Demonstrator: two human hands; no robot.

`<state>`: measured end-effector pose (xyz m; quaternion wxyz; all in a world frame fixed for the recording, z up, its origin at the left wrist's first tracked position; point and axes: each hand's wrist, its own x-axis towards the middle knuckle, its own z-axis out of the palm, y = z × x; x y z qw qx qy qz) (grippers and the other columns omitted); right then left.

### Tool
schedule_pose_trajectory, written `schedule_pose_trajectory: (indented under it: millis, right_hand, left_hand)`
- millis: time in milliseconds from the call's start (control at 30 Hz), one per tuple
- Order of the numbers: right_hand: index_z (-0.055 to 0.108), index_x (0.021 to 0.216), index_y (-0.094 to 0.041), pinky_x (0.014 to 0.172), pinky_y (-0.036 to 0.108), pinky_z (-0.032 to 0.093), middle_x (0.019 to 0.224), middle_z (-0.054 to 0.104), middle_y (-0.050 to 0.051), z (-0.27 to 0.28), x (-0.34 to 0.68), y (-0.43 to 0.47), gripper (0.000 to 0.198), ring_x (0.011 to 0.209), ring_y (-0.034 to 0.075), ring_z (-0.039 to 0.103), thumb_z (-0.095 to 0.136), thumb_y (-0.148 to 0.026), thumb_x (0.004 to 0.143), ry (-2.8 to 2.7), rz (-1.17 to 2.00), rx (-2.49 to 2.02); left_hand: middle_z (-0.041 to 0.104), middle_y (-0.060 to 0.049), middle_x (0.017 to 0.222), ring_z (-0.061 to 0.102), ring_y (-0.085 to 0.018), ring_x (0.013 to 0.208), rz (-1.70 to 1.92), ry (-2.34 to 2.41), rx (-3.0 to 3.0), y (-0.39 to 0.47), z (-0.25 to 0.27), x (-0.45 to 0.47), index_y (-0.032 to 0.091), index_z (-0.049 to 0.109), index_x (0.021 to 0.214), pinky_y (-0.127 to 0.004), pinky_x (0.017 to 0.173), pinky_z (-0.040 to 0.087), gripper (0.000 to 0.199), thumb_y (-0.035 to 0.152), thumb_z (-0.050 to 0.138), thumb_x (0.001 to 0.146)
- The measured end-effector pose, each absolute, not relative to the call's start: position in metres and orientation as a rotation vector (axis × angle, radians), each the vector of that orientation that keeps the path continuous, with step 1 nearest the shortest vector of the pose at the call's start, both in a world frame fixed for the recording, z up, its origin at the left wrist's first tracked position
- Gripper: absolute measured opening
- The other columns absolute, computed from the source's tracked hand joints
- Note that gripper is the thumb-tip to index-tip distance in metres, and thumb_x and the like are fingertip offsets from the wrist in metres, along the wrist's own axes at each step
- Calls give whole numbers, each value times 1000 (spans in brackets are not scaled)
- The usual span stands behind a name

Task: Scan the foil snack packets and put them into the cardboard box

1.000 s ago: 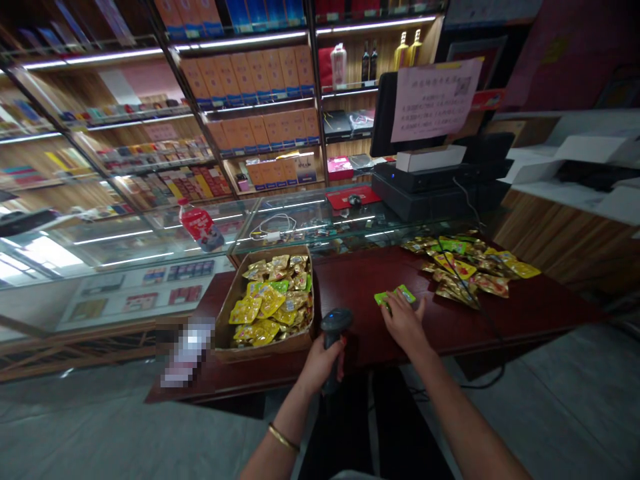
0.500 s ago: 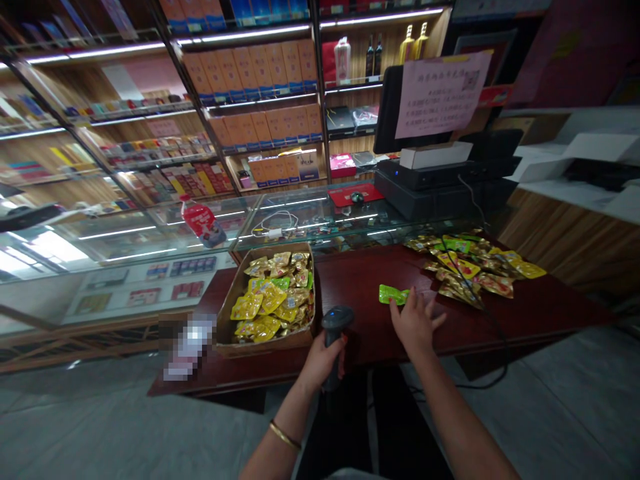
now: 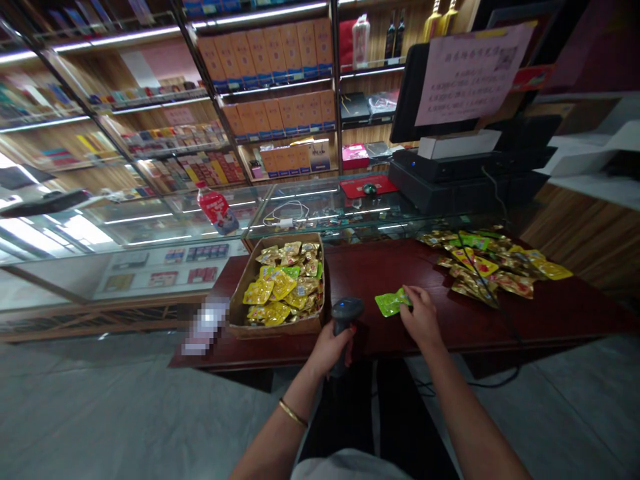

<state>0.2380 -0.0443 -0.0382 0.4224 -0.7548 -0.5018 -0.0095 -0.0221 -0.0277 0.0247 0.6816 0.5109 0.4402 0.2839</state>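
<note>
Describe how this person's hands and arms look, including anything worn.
No sleeves cover the forearms. The left hand, ungloved, shows a red nail; a slim gold-coloured bangle circles that forearm. The right hand is ungloved too, with no bracelet in sight.

Shop interior — retail counter area. Tall, strip-lit, wood-backed wall shelving [image 3: 378, 45] carries rows of upright orange-and-blue cartons [image 3: 273, 57] and slender dark bottles [image 3: 399, 41]. Long clear-glass display counter [image 3: 165, 230] houses small flat packs [image 3: 203, 275]. Black flat-screen monitor [image 3: 407, 93] bears a pink printed paper notice [image 3: 470, 77] — till equipment, with dark pistol-shaped handheld scanner [image 3: 347, 309].
</note>
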Motion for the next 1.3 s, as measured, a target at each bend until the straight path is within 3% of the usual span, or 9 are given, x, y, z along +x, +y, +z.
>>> schedule_pose_trajectory:
  millis: [100,300,467,600,700,933,1067,1167,1300]
  right_hand:
    - [57,138,-17,104,57,45,131,58,18,-35,235,-44,53,123,36,55,50,-41,91,-1181,-44,-1974]
    - [47,145,-16,105,47,46,126,61,18,-31,241,-45,68,117,31,58,62,-47,86,-1099,-21,-1778]
    - [60,132,-20,99,45,51,118,66,13,-31,245,-49,57,108,28,63,66,-47,83,-1029,64,-1713]
    - [68,119,-22,102,45,50,119,67,11,-32,247,-49,40,110,26,64,64,-43,86,-1104,89,-1602]
    - [69,120,-23,106,44,48,122,67,11,-31,248,-48,36,114,25,63,60,-39,89,-1156,88,-1533]
    - [61,136,-23,112,47,47,138,62,13,-34,247,-51,52,128,27,58,64,-38,87,-1113,152,-1521]
    - [44,150,-25,105,43,53,151,50,15,-38,241,-48,74,130,27,59,71,-40,83,-1041,353,-1406]
    - [32,156,-26,102,41,56,146,52,16,-38,237,-47,86,125,26,63,74,-43,82,-997,420,-1335]
    - [28,157,-27,100,41,57,135,58,13,-35,235,-48,89,119,25,65,74,-43,83,-988,369,-1342]
  left_hand:
    - [55,8,53,51,-11,33,630,1000,1143,-28,25,-22,21,51,87,-21,33,40,41,54,73,75]
    - [55,8,54,50,-10,33,627,980,1154,-28,24,-22,21,50,87,-21,33,40,39,51,72,76]
    - [55,8,54,50,-10,33,615,961,1174,-27,24,-22,21,50,84,-20,34,39,36,48,72,77]
    - [54,10,51,49,-10,32,605,947,1179,-29,25,-23,20,52,93,-19,34,39,41,50,74,77]
    - [54,10,50,48,-10,31,608,931,1192,-29,24,-24,20,51,96,-19,34,38,44,51,74,76]
    - [56,6,49,49,-9,33,536,795,1260,-27,27,-35,17,57,85,-18,35,35,39,52,73,77]
    - [55,5,47,48,-8,33,472,716,1291,-31,35,-37,15,60,83,-18,36,33,41,53,74,76]
    - [55,6,49,46,-8,33,453,733,1275,-39,42,-27,16,60,83,-19,36,36,41,53,76,75]
    - [56,7,52,48,-9,34,479,775,1241,-47,53,-11,17,58,88,-19,36,37,39,50,75,77]
